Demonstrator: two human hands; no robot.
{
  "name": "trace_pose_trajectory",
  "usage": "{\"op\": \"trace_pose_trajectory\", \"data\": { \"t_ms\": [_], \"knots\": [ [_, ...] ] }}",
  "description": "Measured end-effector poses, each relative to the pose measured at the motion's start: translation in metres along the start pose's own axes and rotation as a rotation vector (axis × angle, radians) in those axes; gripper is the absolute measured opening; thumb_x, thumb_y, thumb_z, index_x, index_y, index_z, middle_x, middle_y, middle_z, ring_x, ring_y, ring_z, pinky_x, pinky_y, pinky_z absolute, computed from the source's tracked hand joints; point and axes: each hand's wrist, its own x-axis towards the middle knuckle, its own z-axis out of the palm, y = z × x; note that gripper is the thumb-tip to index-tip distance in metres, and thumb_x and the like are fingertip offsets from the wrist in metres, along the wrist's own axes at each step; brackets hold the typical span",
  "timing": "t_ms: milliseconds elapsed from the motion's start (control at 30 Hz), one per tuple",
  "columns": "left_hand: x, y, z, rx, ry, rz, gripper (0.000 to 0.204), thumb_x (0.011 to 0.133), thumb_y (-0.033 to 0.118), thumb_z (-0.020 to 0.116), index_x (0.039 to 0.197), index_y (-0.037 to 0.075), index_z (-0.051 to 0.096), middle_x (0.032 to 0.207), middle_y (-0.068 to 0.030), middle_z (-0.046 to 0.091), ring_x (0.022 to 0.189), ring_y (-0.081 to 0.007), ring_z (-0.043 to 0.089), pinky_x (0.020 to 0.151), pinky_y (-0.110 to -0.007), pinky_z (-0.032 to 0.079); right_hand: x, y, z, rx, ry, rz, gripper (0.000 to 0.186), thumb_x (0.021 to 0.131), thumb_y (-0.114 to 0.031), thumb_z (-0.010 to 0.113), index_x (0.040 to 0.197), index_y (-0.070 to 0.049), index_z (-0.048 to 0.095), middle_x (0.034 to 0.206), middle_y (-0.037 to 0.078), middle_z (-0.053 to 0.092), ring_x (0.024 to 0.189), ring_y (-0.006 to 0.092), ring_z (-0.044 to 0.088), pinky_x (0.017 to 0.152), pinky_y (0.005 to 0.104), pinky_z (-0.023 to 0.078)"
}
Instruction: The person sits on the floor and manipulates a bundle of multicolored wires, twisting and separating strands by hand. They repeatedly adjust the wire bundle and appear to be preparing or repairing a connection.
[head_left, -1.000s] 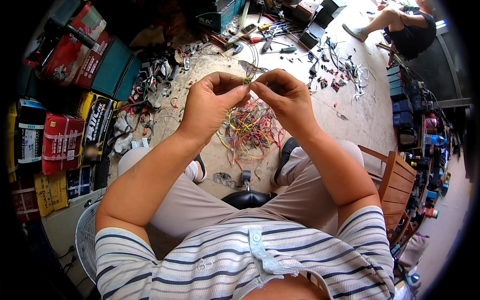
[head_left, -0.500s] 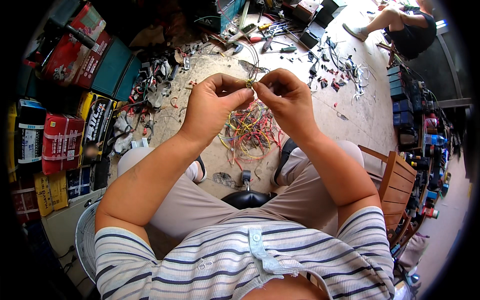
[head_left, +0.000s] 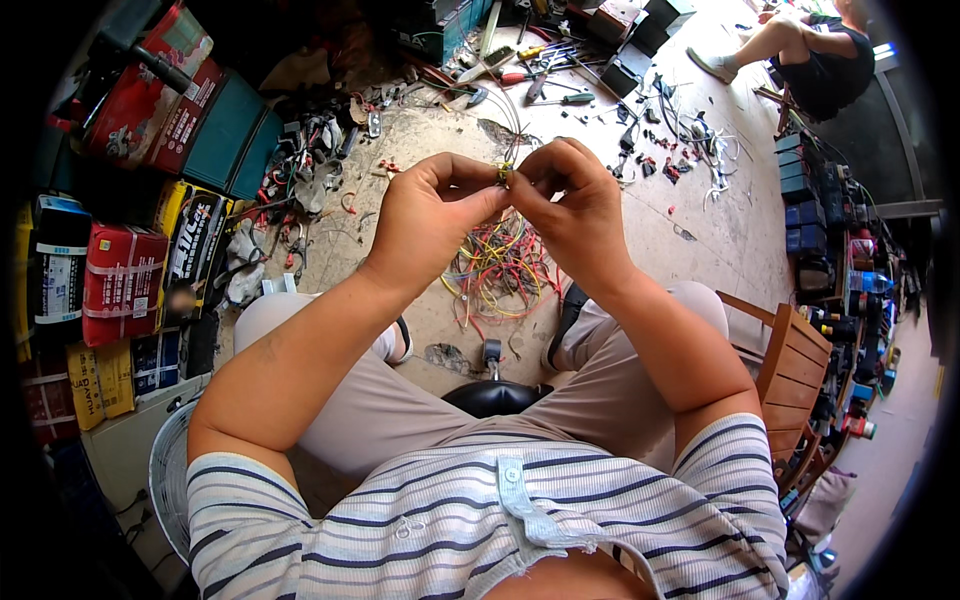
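Observation:
My left hand and my right hand meet in front of me, thumbs and fingers pinched together. Between the fingertips is a small yellow-green and dark piece of wire, partly covered by the fingers. Thin dark wires run up and away from it, over the floor. Below the hands, a tangled heap of red, yellow and grey wires lies on the floor between my feet.
Screwdrivers and a brush lie at the far side. Scattered scraps cover the floor right of them. Boxes and batteries are stacked at left. A wooden chair stands at right. A person sits at far right.
Both hands have shifted slightly, with the pinched piece a little lower and nearer to me. The yellow-green part shows more upright between the fingertips.

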Motion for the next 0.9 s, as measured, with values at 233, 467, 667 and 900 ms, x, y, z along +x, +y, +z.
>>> {"op": "trace_pose_trajectory", "data": {
  "t_ms": [233, 467, 667, 900],
  "knots": [
    [0.001, 0.0, -0.001, 0.03, -0.009, 0.018, 0.015, 0.083, 0.003, 0.066, 0.096, -0.002, 0.062, 0.089, -0.0084, 0.066, 0.08, -0.0133, 0.064, 0.074, -0.024, 0.053, 0.001, 0.002, -0.001, 0.032, -0.02, 0.028, 0.006, 0.077, -0.002, 0.067, 0.077, -0.001, 0.061, 0.075, 0.001, 0.053, 0.063, 0.0055, 0.048, 0.057, 0.0203, 0.04],
    [0.002, 0.003, 0.001, -0.116, 0.01, -0.074, 0.014, 0.084, 0.001, 0.062, 0.097, -0.003, 0.06, 0.091, -0.0105, 0.066, 0.082, -0.0171, 0.066, 0.079, -0.029, 0.055, 0.001, 0.007, 0.0, 0.221, -0.009, 0.125, 0.007, 0.079, -0.005, 0.068, 0.079, 0.001, 0.064, 0.074, 0.002, 0.055, 0.062, 0.0055, 0.05, 0.055, 0.0207, 0.04],
    [0.002, 0.003, 0.0, -0.19, 0.017, -0.114, 0.014, 0.084, 0.001, 0.062, 0.097, -0.003, 0.059, 0.091, -0.0111, 0.065, 0.083, -0.0183, 0.066, 0.08, -0.03, 0.055, 0.002, 0.008, 0.001, 0.206, -0.001, 0.112, 0.007, 0.078, -0.004, 0.069, 0.079, 0.001, 0.065, 0.074, 0.002, 0.056, 0.063, 0.0054, 0.052, 0.055, 0.0207, 0.041],
    [0.002, 0.003, 0.0, -0.216, 0.009, -0.141, 0.013, 0.085, 0.001, 0.062, 0.097, -0.002, 0.058, 0.091, -0.0113, 0.065, 0.084, -0.0188, 0.066, 0.08, -0.031, 0.056, 0.002, 0.013, 0.0, 0.206, -0.015, 0.079, 0.007, 0.079, -0.005, 0.07, 0.08, 0.001, 0.066, 0.075, 0.002, 0.057, 0.063, 0.0061, 0.053, 0.055, 0.0213, 0.042]
  ]
}}
